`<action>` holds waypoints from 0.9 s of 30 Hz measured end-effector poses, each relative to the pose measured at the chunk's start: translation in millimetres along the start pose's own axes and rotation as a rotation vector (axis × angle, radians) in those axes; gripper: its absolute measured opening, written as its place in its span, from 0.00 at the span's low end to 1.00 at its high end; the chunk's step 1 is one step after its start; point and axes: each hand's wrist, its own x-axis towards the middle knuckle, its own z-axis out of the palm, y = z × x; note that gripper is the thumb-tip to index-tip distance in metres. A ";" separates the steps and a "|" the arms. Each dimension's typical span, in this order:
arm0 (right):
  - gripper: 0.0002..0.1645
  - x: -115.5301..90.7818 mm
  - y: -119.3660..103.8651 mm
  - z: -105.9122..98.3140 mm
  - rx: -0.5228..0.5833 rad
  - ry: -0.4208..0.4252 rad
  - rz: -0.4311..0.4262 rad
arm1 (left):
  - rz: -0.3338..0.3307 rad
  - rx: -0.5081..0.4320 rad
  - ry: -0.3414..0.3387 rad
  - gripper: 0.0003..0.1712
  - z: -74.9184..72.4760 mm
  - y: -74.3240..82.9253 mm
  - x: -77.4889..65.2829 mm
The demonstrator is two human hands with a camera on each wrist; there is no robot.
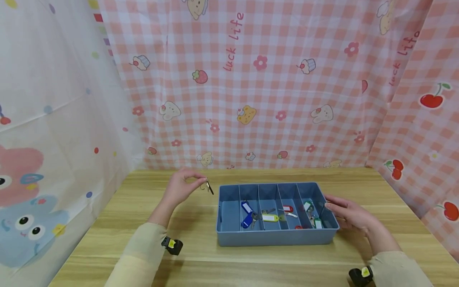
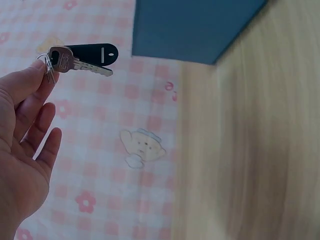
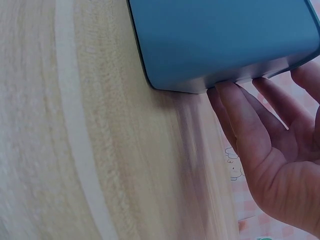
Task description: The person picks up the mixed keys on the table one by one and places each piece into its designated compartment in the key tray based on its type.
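Note:
My left hand (image 1: pixel 181 187) is raised over the table, left of a blue-grey divided tray (image 1: pixel 276 238). Its thumb and fingertips pinch a metal ring, from which a key (image 2: pixel 62 59) and a black key tag (image 2: pixel 107 54) hang. The other fingers are loosely bent. At the tray's right end, my right hand (image 1: pixel 353 215) rests its thumb and fingertips against the outer wall. Inside the tray, two blue key tags (image 1: pixel 247 220) with keys lie in the second compartment from the left. A yellow key tag (image 1: pixel 269 217) lies mostly in the middle one.
Red key tags (image 1: pixel 288 208) lie in the fourth compartment and green key tags (image 1: pixel 318 223) in the rightmost. Beneath is a wood-grain table (image 1: pixel 201 263). A pink checked cloth (image 1: pixel 265 139) hangs behind, with a white patterned cloth (image 1: pixel 71 119) on the left.

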 end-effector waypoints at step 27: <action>0.42 0.1 0.8 -0.5 0.007 -0.001 -0.003 | 0.128 -0.019 -0.089 0.02 18.9 40.5 11.0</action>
